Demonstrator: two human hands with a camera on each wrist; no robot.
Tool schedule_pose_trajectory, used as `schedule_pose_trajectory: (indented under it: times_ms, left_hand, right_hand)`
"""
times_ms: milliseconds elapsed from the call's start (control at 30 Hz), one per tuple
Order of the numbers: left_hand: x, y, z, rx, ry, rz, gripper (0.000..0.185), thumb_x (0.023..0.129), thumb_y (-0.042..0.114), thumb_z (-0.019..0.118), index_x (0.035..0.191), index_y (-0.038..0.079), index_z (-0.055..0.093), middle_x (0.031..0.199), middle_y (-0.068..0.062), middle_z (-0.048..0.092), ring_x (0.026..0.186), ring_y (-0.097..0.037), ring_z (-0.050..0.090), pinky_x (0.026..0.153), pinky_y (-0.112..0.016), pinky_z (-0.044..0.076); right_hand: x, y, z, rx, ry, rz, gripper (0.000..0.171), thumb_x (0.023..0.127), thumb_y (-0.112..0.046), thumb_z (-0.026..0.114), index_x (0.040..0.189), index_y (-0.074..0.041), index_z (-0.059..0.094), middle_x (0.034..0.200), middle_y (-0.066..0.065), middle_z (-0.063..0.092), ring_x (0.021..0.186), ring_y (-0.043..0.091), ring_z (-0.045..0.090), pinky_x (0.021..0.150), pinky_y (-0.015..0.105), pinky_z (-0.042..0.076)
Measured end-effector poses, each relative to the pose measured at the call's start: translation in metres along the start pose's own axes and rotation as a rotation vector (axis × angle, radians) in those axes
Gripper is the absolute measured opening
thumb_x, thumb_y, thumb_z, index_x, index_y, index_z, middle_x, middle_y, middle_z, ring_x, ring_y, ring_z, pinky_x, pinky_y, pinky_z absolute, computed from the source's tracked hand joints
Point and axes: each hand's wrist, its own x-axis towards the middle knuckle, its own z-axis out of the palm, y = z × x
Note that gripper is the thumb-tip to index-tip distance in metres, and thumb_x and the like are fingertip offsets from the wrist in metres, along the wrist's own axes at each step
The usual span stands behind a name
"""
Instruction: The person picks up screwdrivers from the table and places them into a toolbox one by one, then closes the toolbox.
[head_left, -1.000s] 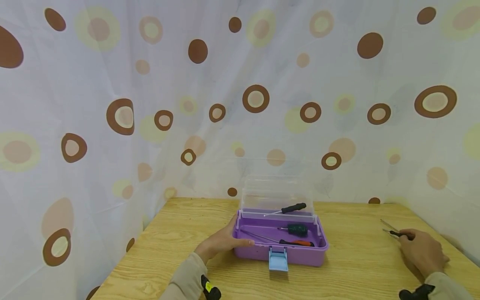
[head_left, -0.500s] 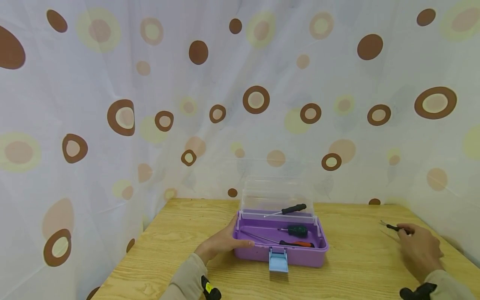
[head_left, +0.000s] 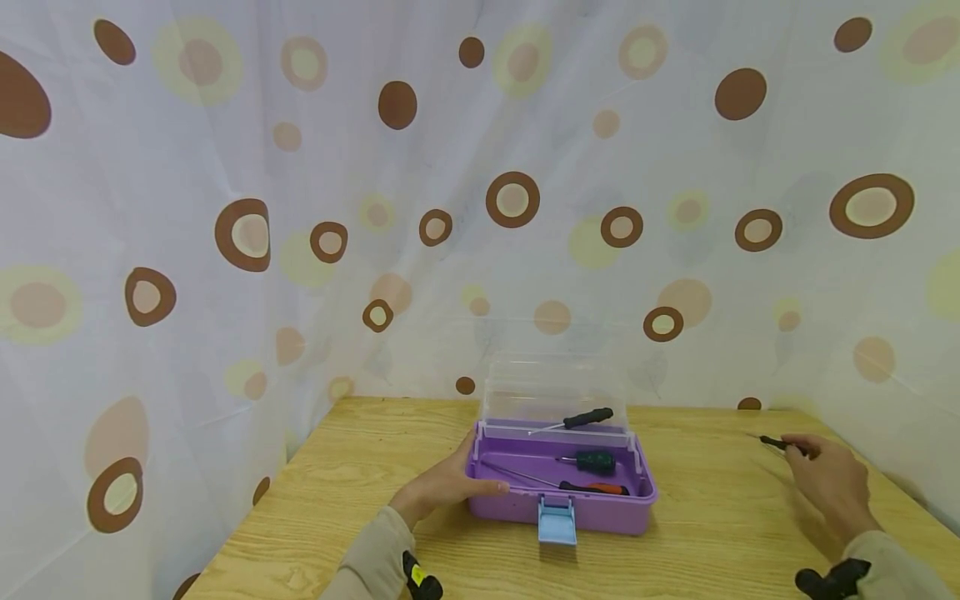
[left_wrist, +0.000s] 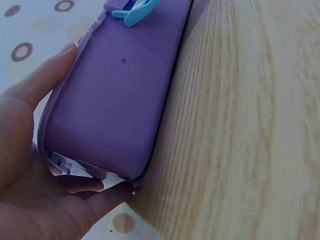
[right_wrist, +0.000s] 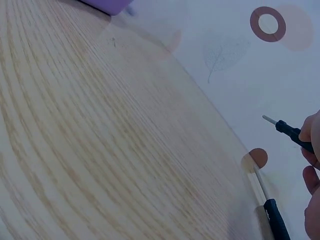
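Note:
A purple toolbox with a clear lid standing open sits mid-table. Its blue latch hangs at the front. Inside lie a green-handled screwdriver and an orange-handled one; a black-handled one rests higher at the back. My left hand grips the box's left end, thumb on the front wall. At the far right my right hand pinches a thin black screwdriver above the table. A second thin screwdriver lies on the wood below it.
The wooden table ends at a white curtain with brown and yellow circles, which hangs close behind and on both sides. Bare wood lies between the box and my right hand.
My right hand has lifted one thin black screwdriver off the table and raised it slightly back. The other stays on the wood. Left hand and box have not moved.

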Motion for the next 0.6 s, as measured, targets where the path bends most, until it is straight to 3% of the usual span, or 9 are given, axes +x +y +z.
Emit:
schedule_pose_trajectory:
  times_ms: [200, 433, 600]
  left_hand:
    - [0.0, 0.0, 0.0, 0.003, -0.001, 0.003, 0.119, 0.089, 0.034, 0.082, 0.167, 0.017, -0.007, 0.168, -0.014, 0.018, 0.149, -0.036, 0.027, 0.121, -0.059, 0.016]
    - [0.0, 0.001, 0.0, 0.01, 0.007, -0.004, 0.119, 0.089, 0.034, 0.082, 0.167, 0.016, -0.007, 0.17, -0.014, 0.013, 0.152, -0.036, 0.02, 0.121, -0.06, 0.013]
    - [-0.001, 0.001, 0.0, 0.016, 0.008, -0.008, 0.12, 0.088, 0.035, 0.082, 0.167, 0.016, -0.007, 0.17, -0.014, 0.013, 0.152, -0.036, 0.021, 0.121, -0.06, 0.013]
  right_hand:
    - [0.001, -0.007, 0.0, 0.02, 0.013, -0.056, 0.041, 0.106, -0.021, 0.049, 0.129, 0.009, 0.064, 0.118, 0.035, 0.063, 0.1, 0.052, 0.058, 0.073, 0.058, 0.047]
    - [0.0, -0.017, 0.001, 0.041, 0.011, -0.076, 0.039, 0.106, -0.021, 0.05, 0.129, 0.007, 0.066, 0.117, 0.034, 0.065, 0.098, 0.05, 0.061, 0.064, 0.047, 0.049]
    - [-0.003, -0.023, 0.001, 0.059, 0.009, -0.115, 0.039, 0.107, -0.021, 0.051, 0.129, 0.007, 0.065, 0.116, 0.034, 0.065, 0.097, 0.05, 0.06, 0.064, 0.048, 0.048]
